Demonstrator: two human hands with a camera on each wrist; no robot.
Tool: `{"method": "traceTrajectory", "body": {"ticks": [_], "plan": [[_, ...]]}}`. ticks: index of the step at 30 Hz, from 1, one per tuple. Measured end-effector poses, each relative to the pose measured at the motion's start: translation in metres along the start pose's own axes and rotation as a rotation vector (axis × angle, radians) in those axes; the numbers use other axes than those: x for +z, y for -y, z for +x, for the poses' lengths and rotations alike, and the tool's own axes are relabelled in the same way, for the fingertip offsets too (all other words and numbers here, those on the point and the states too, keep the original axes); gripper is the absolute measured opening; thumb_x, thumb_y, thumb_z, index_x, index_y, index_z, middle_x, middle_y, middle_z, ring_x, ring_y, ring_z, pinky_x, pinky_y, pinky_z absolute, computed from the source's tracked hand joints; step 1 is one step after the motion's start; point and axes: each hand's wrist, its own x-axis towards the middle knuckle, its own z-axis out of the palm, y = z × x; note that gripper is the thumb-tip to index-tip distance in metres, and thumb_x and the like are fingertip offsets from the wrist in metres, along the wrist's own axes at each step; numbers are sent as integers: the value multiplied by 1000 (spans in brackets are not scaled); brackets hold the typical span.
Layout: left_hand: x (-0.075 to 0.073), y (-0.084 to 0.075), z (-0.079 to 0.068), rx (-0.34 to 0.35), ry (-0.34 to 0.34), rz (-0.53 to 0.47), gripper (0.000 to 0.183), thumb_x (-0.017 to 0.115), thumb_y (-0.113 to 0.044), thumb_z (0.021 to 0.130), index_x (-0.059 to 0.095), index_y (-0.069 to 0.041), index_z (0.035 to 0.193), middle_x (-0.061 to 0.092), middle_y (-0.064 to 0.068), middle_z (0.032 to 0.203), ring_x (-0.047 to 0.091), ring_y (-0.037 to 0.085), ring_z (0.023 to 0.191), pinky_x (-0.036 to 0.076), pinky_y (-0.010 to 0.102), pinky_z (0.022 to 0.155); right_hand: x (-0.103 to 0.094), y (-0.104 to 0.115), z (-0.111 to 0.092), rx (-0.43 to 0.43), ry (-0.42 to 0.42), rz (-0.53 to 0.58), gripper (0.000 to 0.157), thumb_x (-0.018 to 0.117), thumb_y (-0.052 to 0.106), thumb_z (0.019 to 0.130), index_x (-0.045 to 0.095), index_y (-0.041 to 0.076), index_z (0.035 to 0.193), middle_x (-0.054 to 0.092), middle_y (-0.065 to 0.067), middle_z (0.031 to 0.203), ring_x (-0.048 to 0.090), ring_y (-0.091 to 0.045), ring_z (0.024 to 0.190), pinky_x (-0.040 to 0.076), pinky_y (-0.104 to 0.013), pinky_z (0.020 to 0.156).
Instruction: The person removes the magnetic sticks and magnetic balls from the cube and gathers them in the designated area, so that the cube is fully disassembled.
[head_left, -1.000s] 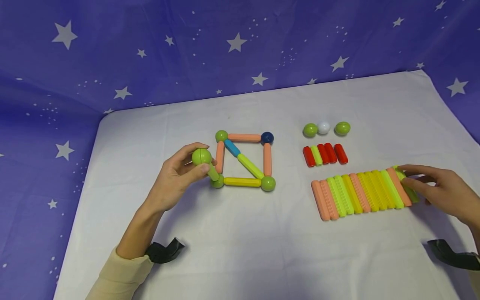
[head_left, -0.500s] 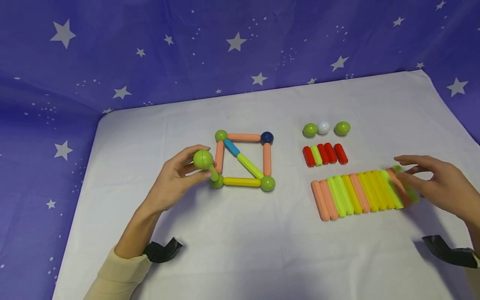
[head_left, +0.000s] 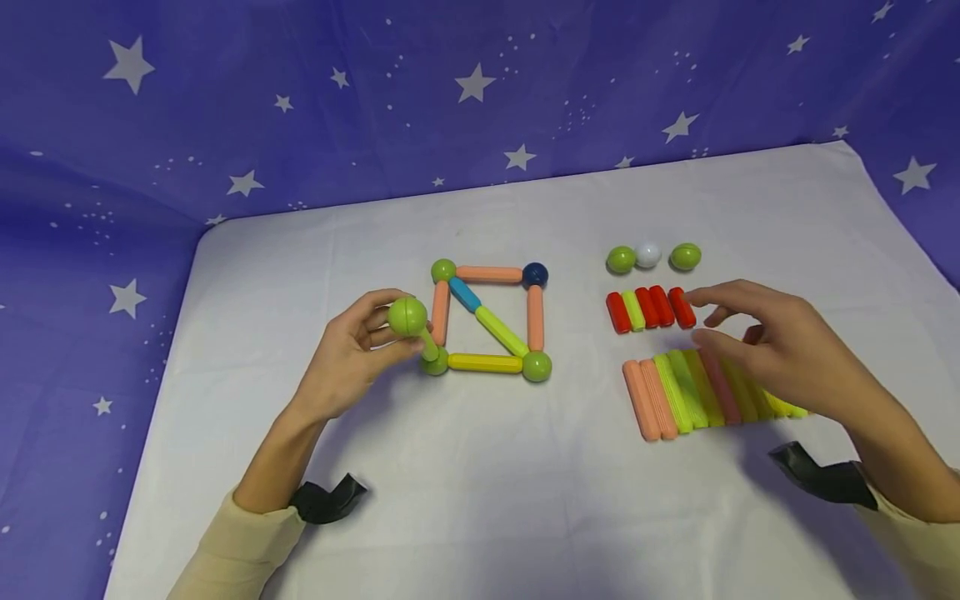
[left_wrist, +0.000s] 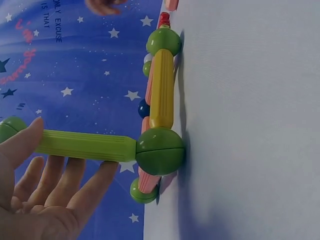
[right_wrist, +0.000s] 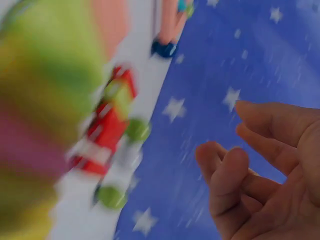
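My left hand (head_left: 352,358) pinches a light-green rod (left_wrist: 85,145) that stands up from a corner ball (left_wrist: 160,152) of a flat frame on the table. A green ball (head_left: 407,317) tops that rod. The frame has salmon rods (head_left: 489,275), a yellow rod (head_left: 485,363), a dark blue ball (head_left: 535,275), and a blue-and-lime diagonal (head_left: 501,332). My right hand (head_left: 780,342), fingers loosely bent and holding nothing, hovers above the row of long rods (head_left: 660,400), hiding its right part. Its fingertips are close to the short red rods (head_left: 682,307).
Behind the short rods lie two green balls (head_left: 621,260) and a white ball (head_left: 648,255). A starry purple cloth (head_left: 300,108) hangs behind the white-covered table (head_left: 525,500).
My right hand has moved left and away from me, from the right end of the long rods toward the short red rods. The left hand keeps its hold with hardly any movement.
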Motion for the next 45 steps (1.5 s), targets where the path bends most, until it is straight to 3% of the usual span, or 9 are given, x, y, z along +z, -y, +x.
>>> {"method": "traceTrajectory", "body": {"ticks": [6,15,21,27,40,45], "plan": [[1,1,1,-76,-27,12,35,76,-2,86,63,2,118,68,15,117,67,20,106,51,30,90,17,48,32,-202,39,112,48,78,-6,79,68,12,123,66,7,103,56,-5,79,47,-19,56],[2,1,3,-103,-52,39,35,78,-5,85,66,1,117,68,11,117,68,18,106,52,31,90,51,111,71,-294,98,289,40,72,3,88,66,12,126,66,6,116,58,-6,87,48,-26,54],[2,2,3,-95,-37,-4,37,77,-4,85,64,0,120,67,11,119,68,20,106,52,33,90,76,137,97,-339,117,373,40,73,8,89,65,11,129,64,5,123,59,-7,89,47,-28,55],[2,2,2,-56,-7,-46,36,76,-4,86,64,-1,121,67,11,119,68,23,106,51,33,91,92,156,119,-343,164,330,32,71,11,91,67,7,123,65,2,104,58,-9,87,47,-29,74],[3,4,1,-29,-5,-33,39,75,-6,88,64,-2,125,65,12,124,63,22,115,51,32,92,102,169,131,-352,272,244,24,67,12,94,72,10,117,66,5,109,58,-6,92,44,-26,83],[3,5,1,-16,-4,-44,39,75,-4,88,64,-2,125,65,13,121,63,22,115,52,32,90,105,168,130,-381,257,274,23,67,11,93,72,8,116,69,4,108,58,-7,96,44,-28,87]]}}
